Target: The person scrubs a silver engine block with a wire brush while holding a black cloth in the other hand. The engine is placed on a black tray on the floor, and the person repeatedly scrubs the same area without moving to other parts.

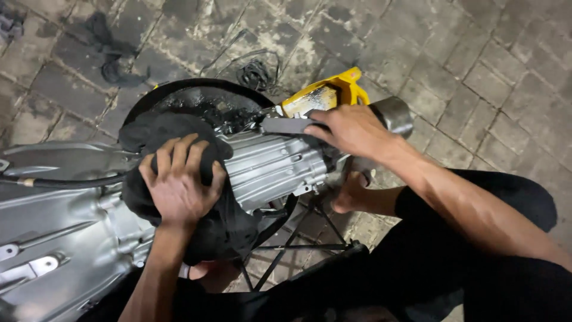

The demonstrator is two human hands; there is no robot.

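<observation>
My left hand presses a black cloth against a large silver ribbed metal housing, fingers curled over the cloth. My right hand reaches over the housing's far end and grips a flat grey tool handle beside a yellow oil-smeared container. A shiny metal cylinder sticks out behind my right hand. My bare foot rests next to the housing's end.
A black oily drain pan sits under the housing on grey paving bricks. A black rag and a coil of wire lie beyond it. A black cable crosses the housing at left. A thin black metal stand is below.
</observation>
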